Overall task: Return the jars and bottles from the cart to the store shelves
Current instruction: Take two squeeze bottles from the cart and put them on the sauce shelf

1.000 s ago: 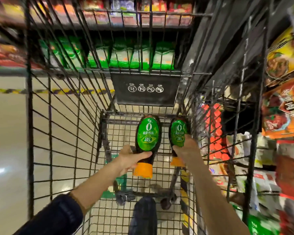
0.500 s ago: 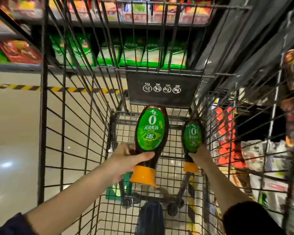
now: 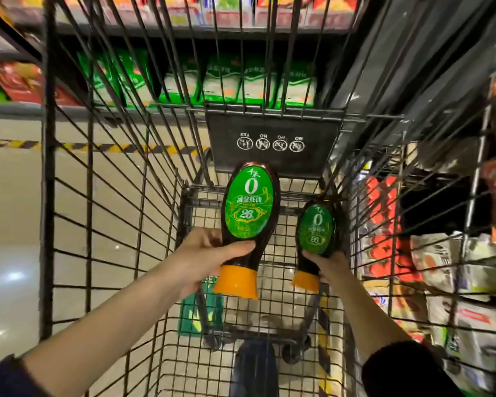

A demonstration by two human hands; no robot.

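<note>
Two dark squeeze bottles with green oval labels and orange caps are held cap-down inside the black wire cart (image 3: 112,213). My left hand (image 3: 204,262) grips the nearer, larger-looking left bottle (image 3: 248,207) around its narrow neck, lifted well above the cart floor. My right hand (image 3: 330,267) holds the right bottle (image 3: 317,233) lower down, close to the cart's right wall. No other jars or bottles show on the cart's mesh floor.
Store shelves (image 3: 235,81) with green and white packets stand beyond the cart's front. More shelves with packaged goods (image 3: 455,270) line the right side. A tiled aisle floor with yellow-black tape (image 3: 78,146) lies to the left. A black sign panel (image 3: 272,144) hangs on the cart's front.
Both hands have raised the bottles; the left bottle has risen more and come closer to the camera. The view has tilted and moved forward over the cart.
</note>
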